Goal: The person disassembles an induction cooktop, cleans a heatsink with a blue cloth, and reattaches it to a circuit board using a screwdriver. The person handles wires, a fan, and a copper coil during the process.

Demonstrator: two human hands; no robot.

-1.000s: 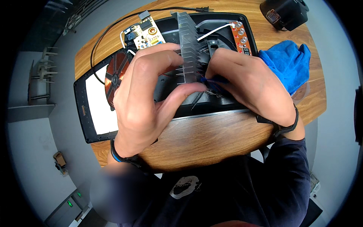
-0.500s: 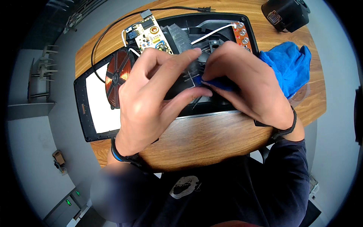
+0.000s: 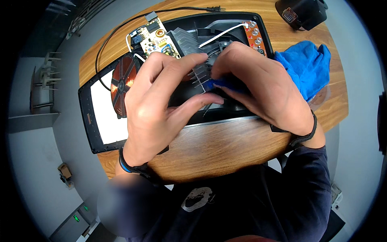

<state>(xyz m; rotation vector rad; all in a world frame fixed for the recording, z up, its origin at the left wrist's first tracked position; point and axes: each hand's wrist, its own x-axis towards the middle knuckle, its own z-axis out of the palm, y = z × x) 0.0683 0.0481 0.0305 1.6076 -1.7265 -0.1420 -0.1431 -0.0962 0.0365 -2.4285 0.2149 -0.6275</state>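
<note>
Gray floor goes all around a brown wood tabletop. On it sits an open black case with parts inside. Gray metal fins sit at a slant over the case, next to a pale circuit board. The left hand curves around the near end of the fins. Its grip has the thumb and first finger spread apart, and I cannot tell if they press on the metal. The right hand has its grip pinched on a dark blue thing, close by the near end of the fins. A round copper coil is on the left, by a white panel. A small orange board and a blue cloth are on the right.
</note>
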